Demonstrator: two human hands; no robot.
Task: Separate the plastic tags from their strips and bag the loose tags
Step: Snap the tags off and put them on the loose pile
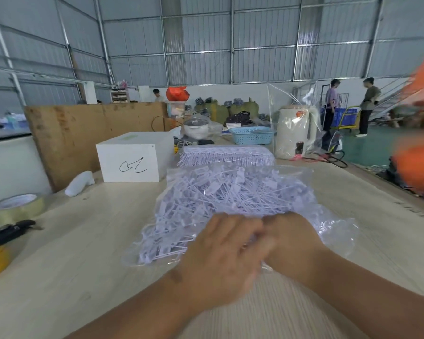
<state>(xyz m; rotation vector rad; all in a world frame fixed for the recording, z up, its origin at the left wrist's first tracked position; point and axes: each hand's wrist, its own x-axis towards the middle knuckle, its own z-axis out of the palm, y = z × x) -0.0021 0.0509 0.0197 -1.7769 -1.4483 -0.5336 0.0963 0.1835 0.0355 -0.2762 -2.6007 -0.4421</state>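
Workshop table clutter in a metal-walled warehouse.
A white box [132, 159] with a black scribble sits mid-table; tape rolls [19, 206] lie left — a blue basket [252, 135] and cream kettle [294, 133] stand behind.

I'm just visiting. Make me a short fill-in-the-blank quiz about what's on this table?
1. The loose tags lie inside a clear plastic ____.
2. Both hands, left and right, meet at the ____ edge of the bag.
3. Behind the bag, the stack of tag strips lies in front of a ____ basket.
4. The white box stands to the ____ of that stack.

Missing words: bag; near; blue; left
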